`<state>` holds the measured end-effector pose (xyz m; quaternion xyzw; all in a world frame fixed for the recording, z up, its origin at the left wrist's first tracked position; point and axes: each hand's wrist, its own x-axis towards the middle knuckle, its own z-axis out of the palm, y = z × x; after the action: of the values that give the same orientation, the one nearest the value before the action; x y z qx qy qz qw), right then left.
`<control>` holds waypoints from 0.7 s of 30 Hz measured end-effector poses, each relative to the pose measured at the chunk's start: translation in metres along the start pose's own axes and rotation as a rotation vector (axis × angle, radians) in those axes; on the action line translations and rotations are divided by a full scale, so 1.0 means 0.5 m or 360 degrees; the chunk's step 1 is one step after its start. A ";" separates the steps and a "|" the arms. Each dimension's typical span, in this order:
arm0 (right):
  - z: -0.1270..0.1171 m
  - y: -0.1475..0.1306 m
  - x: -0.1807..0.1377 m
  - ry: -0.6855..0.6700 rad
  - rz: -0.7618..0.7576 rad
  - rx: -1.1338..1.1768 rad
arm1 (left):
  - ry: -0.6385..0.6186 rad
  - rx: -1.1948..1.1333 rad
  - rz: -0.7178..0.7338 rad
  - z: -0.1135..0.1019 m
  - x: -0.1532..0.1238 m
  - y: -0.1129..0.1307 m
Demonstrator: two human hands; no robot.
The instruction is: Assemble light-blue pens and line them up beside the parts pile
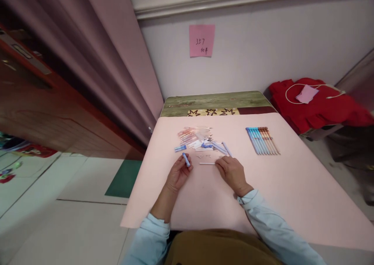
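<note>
Between the fingers of my left hand [177,174] is a short blue pen barrel part [186,159], held tilted over the pink table cover. My right hand [232,174] pinches the right end of a thin white pen refill [207,163], which points left toward my other hand. Just beyond both hands lies a loose pile of clear and pinkish pen parts [189,134]. Blue caps [180,148] lie at its left, and pale lavender barrels [219,147] at its right. Small clear pieces [203,156] rest in front of the pile.
A row of pens [263,141], blue on the left and brown on the right, lies on the pink cover [292,187]. A red cloth [304,109] with a white cable is heaped at the right. A wooden door [58,113] and curtain stand at the left.
</note>
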<state>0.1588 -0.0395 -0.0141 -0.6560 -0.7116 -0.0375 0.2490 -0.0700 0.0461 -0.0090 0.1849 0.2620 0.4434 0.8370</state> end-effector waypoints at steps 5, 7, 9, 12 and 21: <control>0.006 0.007 -0.003 -0.0023 0.0011 0.0075 | 0.0033 -0.0017 0.0026 -0.005 -0.001 -0.002; 0.010 0.008 -0.004 0.0006 0.0024 0.0086 | 0.0057 -0.0024 0.0043 -0.005 -0.001 -0.003; 0.012 0.009 -0.006 0.0032 0.0034 0.0086 | 0.0075 -0.0035 0.0056 0.000 0.002 -0.005; 0.010 0.006 -0.005 0.0031 0.0034 0.0069 | 0.0076 -0.0089 0.0082 0.015 0.010 -0.016; -0.001 0.002 -0.003 0.0013 -0.0106 0.0150 | -0.0039 -0.0150 0.0076 0.034 0.014 -0.038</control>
<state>0.1597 -0.0410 -0.0147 -0.6193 -0.7329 -0.0147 0.2811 -0.0441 0.0405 -0.0079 0.1569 0.2260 0.4729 0.8371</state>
